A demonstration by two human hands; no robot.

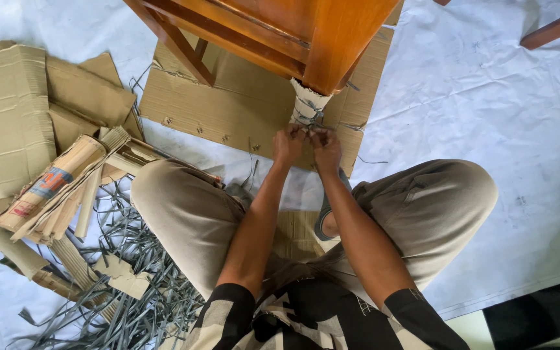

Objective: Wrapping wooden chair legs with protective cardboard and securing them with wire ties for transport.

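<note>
Gripping grey strap ends [308, 120], both hands sit side by side at the base of a wooden furniture leg [332, 45], w/ fingers pinched on the strapping. Left hand [288, 144] is closed on the strap at the left of the wrap; right hand [326, 149] is closed on it just beside, knuckles nearly touching. The leg's foot is covered by a pale cardboard wrap [307, 102], bound w/ the grey strap around it. The leg stands on a flat cardboard sheet [228, 104], near that sheet's lower right edge, approx. centre-top of the white floor cloth [487, 97].

Person sits cross-legged on the cloth, khaki trousers [183, 207], knees spread either side of the arms. At the cloth's left edge: a pile of folded cardboard pieces [8, 116], a rolled cardboard bundle [53, 181] tilted across it. At the lower left corner lies a tangle of loose grey strap offcuts [137, 285]. Another wooden leg [555, 29] shows at the top right corner.
</note>
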